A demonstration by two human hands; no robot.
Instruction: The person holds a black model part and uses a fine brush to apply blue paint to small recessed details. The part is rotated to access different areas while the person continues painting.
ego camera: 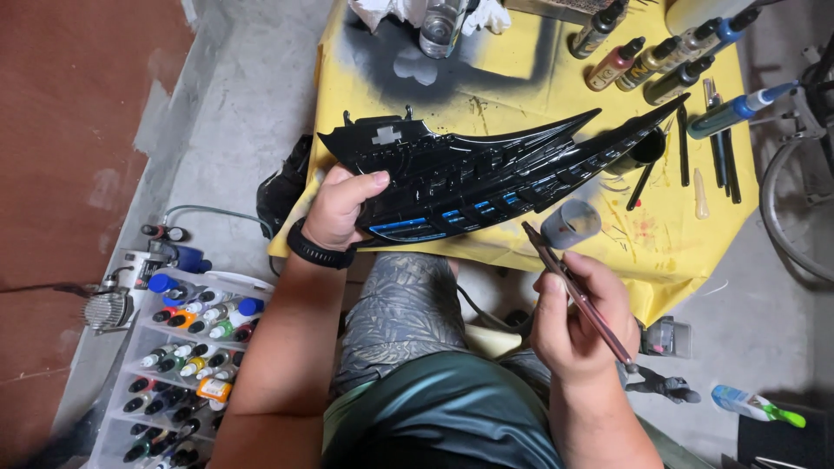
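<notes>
My left hand (337, 208), with a black band on the wrist, grips the left end of a glossy black plastic grille (486, 174) with pointed wing-like tips and blue painted slots along its lower edge. The grille is tilted over the yellow-covered table (521, 78). My right hand (578, 317) holds a thin brush (575, 291) like a pen, its tip just below the grille's lower edge, close to a small grey cup (571, 223).
Several paint bottles (660, 61) and brushes (721, 156) lie at the table's far right. A clear bottle (439, 26) and white rags stand at the back. A white rack of small paint bottles (187, 365) sits on the floor at left, next to an airbrush compressor (113, 300).
</notes>
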